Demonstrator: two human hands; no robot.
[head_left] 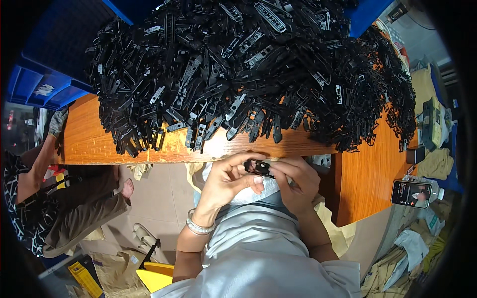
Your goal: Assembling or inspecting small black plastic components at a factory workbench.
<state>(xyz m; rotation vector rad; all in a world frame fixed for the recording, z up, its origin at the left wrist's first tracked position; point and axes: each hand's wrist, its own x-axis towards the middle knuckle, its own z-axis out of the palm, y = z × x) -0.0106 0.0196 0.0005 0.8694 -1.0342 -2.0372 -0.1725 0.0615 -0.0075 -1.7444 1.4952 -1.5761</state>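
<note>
Cluttered workrm, wood table (367, 171) ahead. Nearest, abt centre: L hand (218, 183) pinches the L end of a black part (258, 168) btwn thumb & fingers; R hand (300, 184) has its fingers nearly closed on the R end. Part's held up just this side of the table edge. Phone (411, 193) at 3–4 o'clock. Beyond, 10–2 o'clock: big heap (218, 69) of loose black pcs; blue bin (49, 89) at 10. Progress, my read: 1 pc mid-handling, lots left; can't tell if any heap pcs are done.
</note>
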